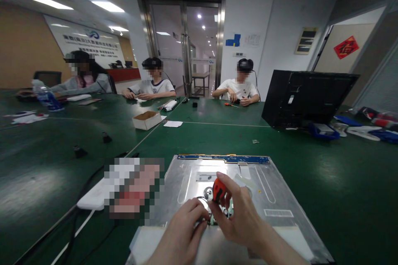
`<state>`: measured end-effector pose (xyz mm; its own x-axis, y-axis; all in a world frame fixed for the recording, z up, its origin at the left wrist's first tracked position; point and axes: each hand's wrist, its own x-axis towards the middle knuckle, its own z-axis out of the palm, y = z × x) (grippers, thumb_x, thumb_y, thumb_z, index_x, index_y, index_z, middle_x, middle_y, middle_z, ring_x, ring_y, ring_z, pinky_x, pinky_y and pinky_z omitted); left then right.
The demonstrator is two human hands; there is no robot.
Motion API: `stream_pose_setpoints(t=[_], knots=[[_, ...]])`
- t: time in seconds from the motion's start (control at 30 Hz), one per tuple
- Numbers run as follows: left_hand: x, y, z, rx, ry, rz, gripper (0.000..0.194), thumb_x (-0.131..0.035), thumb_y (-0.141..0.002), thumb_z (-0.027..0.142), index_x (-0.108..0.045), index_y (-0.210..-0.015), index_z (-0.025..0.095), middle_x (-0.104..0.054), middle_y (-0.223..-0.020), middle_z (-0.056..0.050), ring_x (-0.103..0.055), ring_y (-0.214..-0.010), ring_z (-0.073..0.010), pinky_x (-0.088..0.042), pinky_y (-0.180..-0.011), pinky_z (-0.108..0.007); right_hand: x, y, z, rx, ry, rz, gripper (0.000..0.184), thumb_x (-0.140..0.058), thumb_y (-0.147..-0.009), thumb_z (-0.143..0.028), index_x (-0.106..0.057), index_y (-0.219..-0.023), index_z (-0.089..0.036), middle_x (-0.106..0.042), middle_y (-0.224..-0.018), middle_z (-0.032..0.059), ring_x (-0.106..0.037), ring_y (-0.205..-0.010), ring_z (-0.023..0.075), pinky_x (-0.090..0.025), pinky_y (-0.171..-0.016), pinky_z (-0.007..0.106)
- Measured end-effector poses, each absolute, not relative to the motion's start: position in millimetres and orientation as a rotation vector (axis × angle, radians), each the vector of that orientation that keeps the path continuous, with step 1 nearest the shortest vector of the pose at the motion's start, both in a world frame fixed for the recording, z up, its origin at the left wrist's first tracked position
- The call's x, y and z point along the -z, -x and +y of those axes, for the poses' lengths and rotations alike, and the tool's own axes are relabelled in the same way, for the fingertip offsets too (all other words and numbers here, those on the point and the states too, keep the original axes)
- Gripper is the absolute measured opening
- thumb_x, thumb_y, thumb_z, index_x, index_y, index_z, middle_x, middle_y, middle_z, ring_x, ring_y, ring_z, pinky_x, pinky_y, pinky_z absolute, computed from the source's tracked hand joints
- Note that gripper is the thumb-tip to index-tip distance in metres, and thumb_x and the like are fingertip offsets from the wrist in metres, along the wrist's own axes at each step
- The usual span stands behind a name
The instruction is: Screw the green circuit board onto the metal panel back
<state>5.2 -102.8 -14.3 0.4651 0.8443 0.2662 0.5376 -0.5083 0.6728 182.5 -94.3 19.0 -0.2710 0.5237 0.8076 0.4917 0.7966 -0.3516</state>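
Observation:
A silver metal display panel (280, 190) lies flat on the green table in front of me. Along its far edge runs a blue circuit strip (224, 159). My right hand (239, 211) grips the red-and-black handle of a screwdriver (219, 190), held upright over the middle of the panel. Beneath it is a small green circuit board (214, 220), partly hidden by my fingers. Close on the left, my left hand (188, 223) has its fingers curled and closed at the board's edge; what lies between its fingertips is hidden. A round metal part (207, 192) shows just beyond both hands.
A white power bank-like block (93, 194) with cables lies left, beside a blurred-out item. Further off stand an open cardboard box (146, 120) and a black monitor (311, 95). Several people sit across the table; an orange screwdriver (230, 104) lies near one.

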Motion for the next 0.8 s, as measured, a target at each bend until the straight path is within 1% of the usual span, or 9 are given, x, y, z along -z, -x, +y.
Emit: stream_pose_setpoints(t=[0.17, 0.3, 0.4, 0.53, 0.67, 0.8], knots=[[13.2, -4.3, -104.3, -0.833, -2.214, 1.134, 0.022, -0.046, -0.085, 0.008, -0.063, -0.09, 0.02, -0.064, -0.095, -0.007, -0.061, -0.088, -0.0221, -0.048, -0.076, -0.031, -19.6, -182.4, -93.3, -0.027, 0.75, -1.923, 0.047, -0.044, -0.094, -0.029, -0.029, -0.138, -0.022, -0.064, -0.083, 0.0024, -0.058, -0.058, 0.0149, -0.05, -0.052, 0.029], [12.5, -3.8, -104.9, -0.815, -2.217, 1.146, 0.021, -0.046, -0.084, 0.008, -0.062, -0.088, 0.02, -0.064, -0.095, -0.007, -0.061, -0.088, -0.0228, -0.048, -0.076, -0.032, -20.5, -183.6, -94.9, -0.07, 0.719, -1.946, 0.055, -0.044, -0.091, -0.021, -0.023, -0.142, -0.019, -0.066, -0.086, 0.004, -0.059, -0.058, 0.0151, -0.049, -0.051, 0.029], [12.4, -3.9, -105.0, -0.794, -2.214, 1.143, 0.02, -0.046, -0.083, 0.008, -0.062, -0.086, 0.02, -0.064, -0.094, -0.008, -0.061, -0.088, -0.0228, -0.048, -0.076, -0.032, -20.9, -183.7, -95.9, -0.079, 0.732, -1.943, 0.06, -0.043, -0.088, -0.017, -0.022, -0.144, -0.018, -0.066, -0.084, 0.0037, -0.059, -0.057, 0.0149, -0.048, -0.05, 0.029], [12.3, -4.2, -104.7, -0.781, -2.214, 1.142, 0.021, -0.045, -0.084, 0.009, -0.062, -0.087, 0.02, -0.064, -0.095, -0.008, -0.061, -0.089, -0.023, -0.049, -0.076, -0.032, -19.4, -182.8, -94.5, -0.073, 0.753, -1.931, 0.056, -0.044, -0.089, -0.02, -0.025, -0.142, -0.019, -0.064, -0.081, 0.0022, -0.057, -0.054, 0.0143, -0.047, -0.049, 0.028], [11.4, -4.6, -104.5, -0.791, -2.213, 1.154, 0.02, -0.046, -0.084, 0.01, -0.063, -0.087, 0.02, -0.064, -0.094, -0.008, -0.061, -0.088, -0.023, -0.049, -0.076, -0.032, -17.5, -182.4, -92.3, -0.038, 0.77, -1.91, 0.052, -0.045, -0.091, -0.024, -0.027, -0.14, -0.021, -0.064, -0.078, 0.0008, -0.056, -0.053, 0.0142, -0.049, -0.051, 0.028], [10.7, -4.9, -104.5, -0.806, -2.209, 1.161, 0.02, -0.047, -0.083, 0.009, -0.063, -0.086, 0.02, -0.064, -0.092, -0.008, -0.061, -0.086, -0.0227, -0.049, -0.075, -0.032, -18.7, -183.4, -92.6, -0.042, 0.759, -1.92, 0.052, -0.047, -0.092, -0.028, -0.027, -0.14, -0.022, -0.065, -0.082, 0.0016, -0.058, -0.055, 0.0148, -0.051, -0.054, 0.03]])
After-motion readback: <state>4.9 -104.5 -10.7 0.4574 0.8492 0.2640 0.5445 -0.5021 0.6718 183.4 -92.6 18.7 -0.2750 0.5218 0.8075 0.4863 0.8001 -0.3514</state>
